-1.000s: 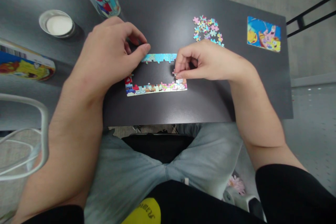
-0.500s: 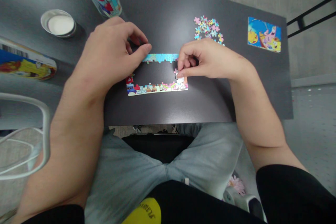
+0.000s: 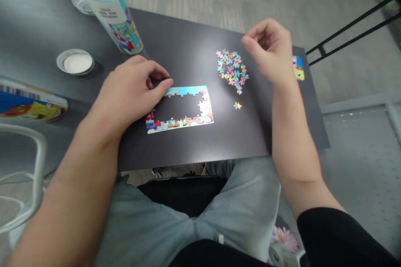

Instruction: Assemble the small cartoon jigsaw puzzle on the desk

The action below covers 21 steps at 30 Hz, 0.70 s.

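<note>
On the dark table lies a jigsaw puzzle border (image 3: 206, 106), its pieces joined into a rectangle around a bare middle. My left hand (image 3: 134, 87) rests over its upper left corner, thumb and forefinger bent close together at the top edge. That hand hides much of the left side. Raised to the right of a heap of loose puzzle pieces (image 3: 232, 69), my right hand (image 3: 269, 48) has its fingers curled and its thumb near the forefinger. No piece shows in it. One yellow and blue puzzle piece (image 3: 237, 105) lies apart, between heap and border.
A clear plastic tube with cartoon print (image 3: 125, 29) stands at the back left, near a round lid (image 3: 75, 62). Another cartoon-printed container (image 3: 31, 100) lies at the left. Partly behind my right arm is a picture card (image 3: 298, 68). A white metal frame (image 3: 39, 167) is at the lower left.
My right hand has left the border's right side and moved up and right, past the heap. My left hand stays at the corner. The view has shifted, showing more floor beyond the table.
</note>
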Motion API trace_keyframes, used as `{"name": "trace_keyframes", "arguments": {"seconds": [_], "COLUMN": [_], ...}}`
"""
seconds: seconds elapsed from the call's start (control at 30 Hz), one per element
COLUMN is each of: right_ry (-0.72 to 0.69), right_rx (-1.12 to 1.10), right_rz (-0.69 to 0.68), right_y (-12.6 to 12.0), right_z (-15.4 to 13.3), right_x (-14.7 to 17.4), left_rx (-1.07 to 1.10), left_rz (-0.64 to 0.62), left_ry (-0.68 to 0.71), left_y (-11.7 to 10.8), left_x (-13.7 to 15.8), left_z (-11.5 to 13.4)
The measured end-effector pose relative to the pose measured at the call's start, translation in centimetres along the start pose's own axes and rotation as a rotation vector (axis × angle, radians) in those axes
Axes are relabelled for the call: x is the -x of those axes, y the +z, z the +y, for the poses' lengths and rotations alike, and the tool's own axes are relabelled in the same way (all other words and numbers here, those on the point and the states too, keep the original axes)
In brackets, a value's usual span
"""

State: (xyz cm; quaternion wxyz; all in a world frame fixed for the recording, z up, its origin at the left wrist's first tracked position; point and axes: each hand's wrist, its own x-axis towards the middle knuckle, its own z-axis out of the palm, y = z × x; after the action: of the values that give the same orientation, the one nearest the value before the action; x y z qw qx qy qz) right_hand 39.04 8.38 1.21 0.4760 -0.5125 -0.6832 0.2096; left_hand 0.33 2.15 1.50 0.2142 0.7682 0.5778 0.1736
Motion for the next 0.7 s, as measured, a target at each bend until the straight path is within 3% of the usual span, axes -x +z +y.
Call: {"name": "trace_keyframes", "arguments": {"seconds": [0.03,0.2,0.53,0.7], "right_ry": [0.003,0.073,0.15,0.172], "right_rx": [0.039,0.314,0.404,0.396], "right_rz": [0.064,-0.007,-0.168,-0.146], "right_y": [-0.3,-1.3,0.2,-0.4], "right_z": [1.3,5.5,5.9,6.4], "right_x": [-0.4,-1.0,-0.4,-0.7], "left_rx": [-0.001,-0.007,-0.007,-0.004], "left_rz": [-0.003,-0.008,-0.025,-0.009], "left_ry": [0.009,0.039,0.029,0.028], "left_y": [0.0,0.1,-0.1,0.0], "left_x": [-0.1,-0.5,-0.6,-0.7], "left_z": [-0.2,-0.8,-0.7,-1.0]}}
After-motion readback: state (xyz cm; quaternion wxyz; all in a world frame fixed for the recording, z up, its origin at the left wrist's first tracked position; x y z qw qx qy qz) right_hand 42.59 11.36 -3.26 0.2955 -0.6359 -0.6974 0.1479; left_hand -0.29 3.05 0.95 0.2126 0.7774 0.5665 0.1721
